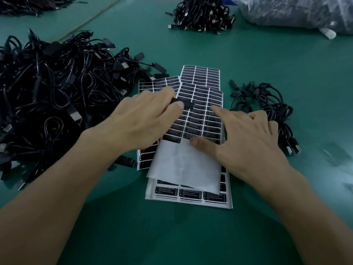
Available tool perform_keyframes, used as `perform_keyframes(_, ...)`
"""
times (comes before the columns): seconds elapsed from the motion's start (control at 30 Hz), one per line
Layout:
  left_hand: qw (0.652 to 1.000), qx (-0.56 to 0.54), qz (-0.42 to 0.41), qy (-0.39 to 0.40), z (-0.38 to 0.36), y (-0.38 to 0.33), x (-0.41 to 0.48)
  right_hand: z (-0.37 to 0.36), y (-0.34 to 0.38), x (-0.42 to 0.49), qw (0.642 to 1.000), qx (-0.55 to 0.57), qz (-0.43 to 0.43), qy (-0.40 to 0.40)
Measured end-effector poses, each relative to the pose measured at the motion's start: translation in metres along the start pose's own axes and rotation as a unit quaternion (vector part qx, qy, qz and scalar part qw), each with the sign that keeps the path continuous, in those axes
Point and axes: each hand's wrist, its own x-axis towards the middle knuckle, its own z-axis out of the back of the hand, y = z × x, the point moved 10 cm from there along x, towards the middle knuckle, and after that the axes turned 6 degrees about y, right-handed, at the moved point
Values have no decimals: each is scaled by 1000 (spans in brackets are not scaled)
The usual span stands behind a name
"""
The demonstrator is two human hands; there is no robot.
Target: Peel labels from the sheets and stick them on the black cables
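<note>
Green matting covers the table [267, 60]. At its centre I see several label sheets [200, 77] overlapping in a loose stack. The top sheet [183, 165] shows bare white backing at its near end, and its far rows carry black labels.

Left hand [141, 119]: thumb and fingers pinch a black cable end [186, 103], held over the far rows of the top sheet.

Right hand [248, 138]: released, fingers straight and spread. The index fingertip and thumb lie on the top sheet. The outer fingers lie over a small cable bundle [267, 98] just right of the sheets.

A large cable pile [57, 92] lies left of the sheets and reaches their left edge. Well beyond, I note a further cable pile [202, 14] and a clear plastic bag [296, 12] at the far right.
</note>
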Motion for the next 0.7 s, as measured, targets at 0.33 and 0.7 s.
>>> perform_keyframes(0.33, 992, -77, 57, 82, -25, 20, 4, 2, 3, 0, 995, 96, 18, -3)
perform_keyframes(0.7, 995, -94, 40, 9, -16, 21, 8, 6, 2, -9, 997, -40, -58, 30)
